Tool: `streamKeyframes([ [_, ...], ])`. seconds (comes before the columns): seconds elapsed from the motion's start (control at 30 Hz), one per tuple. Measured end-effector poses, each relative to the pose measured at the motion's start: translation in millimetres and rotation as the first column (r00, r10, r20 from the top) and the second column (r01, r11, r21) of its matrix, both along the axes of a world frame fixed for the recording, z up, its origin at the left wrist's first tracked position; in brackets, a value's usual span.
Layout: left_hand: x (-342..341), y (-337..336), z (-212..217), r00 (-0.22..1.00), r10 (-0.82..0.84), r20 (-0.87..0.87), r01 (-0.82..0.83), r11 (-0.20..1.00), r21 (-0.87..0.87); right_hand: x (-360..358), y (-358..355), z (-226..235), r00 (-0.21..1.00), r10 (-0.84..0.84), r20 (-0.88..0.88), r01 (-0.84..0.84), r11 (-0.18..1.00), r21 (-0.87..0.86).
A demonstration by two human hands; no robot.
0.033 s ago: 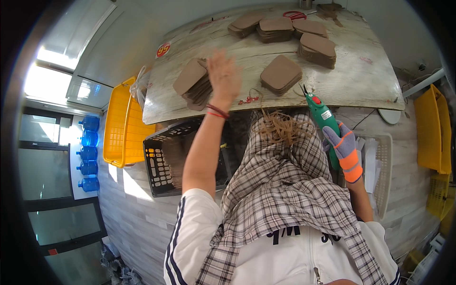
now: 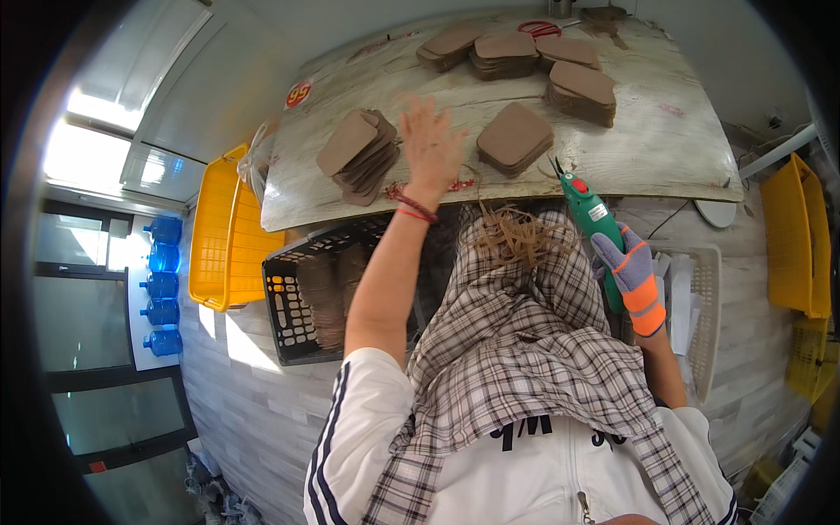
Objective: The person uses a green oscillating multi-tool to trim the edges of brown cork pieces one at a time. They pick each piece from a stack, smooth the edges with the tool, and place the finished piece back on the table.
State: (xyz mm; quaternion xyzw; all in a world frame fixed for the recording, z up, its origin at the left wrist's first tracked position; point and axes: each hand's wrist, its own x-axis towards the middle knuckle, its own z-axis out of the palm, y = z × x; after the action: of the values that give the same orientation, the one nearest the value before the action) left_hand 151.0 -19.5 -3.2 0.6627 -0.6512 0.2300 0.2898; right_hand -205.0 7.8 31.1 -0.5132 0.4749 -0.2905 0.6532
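Note:
My left hand (image 2: 431, 144) is bare and slightly blurred, its fingers spread above the table with nothing in them. Just to its left lies a fanned-out stack of flat brown pieces with rounded corners (image 2: 359, 153). A neater stack of the same pieces (image 2: 516, 136) sits to its right. My right hand (image 2: 628, 267), in a grey and orange glove, grips green electric scissors (image 2: 588, 203). Their dark blades point up at the table's front edge and touch none of the pieces. Thin brown trimmings (image 2: 516, 236) lie heaped on the checked apron over my lap.
Several more brown stacks (image 2: 506, 54) and red-handled scissors (image 2: 540, 29) occupy the far side of the table (image 2: 420, 66). Below its front edge stands a black crate (image 2: 289, 306) holding brown pieces. A yellow crate (image 2: 210, 254) is left, a pale basket (image 2: 707, 306) right.
My left hand has moved right, away from the left stack, uncovering that stack's right side. The right hand and electric scissors have stayed almost in place.

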Motion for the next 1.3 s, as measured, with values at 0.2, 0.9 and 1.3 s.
streamKeyframes([
  [0.2, -61, -22, -29, 0.955, 0.215, -0.204, -0.110, 0.895, 0.432, -5, 2, -11, 1.000, -0.026, -0.009, 0.026, 1.000, 0.000],
  [0.9, -108, -5, 4, -0.263, -0.276, -0.925, 0.136, 0.938, -0.319, -8, -3, -18, 0.996, -0.074, 0.043, 0.074, 0.997, -0.008],
  [1.3, -143, 3, 24, -0.821, -0.443, -0.360, -0.206, 0.818, -0.537, 10, 3, 12, 0.995, -0.066, 0.076, 0.068, 0.998, -0.017],
])
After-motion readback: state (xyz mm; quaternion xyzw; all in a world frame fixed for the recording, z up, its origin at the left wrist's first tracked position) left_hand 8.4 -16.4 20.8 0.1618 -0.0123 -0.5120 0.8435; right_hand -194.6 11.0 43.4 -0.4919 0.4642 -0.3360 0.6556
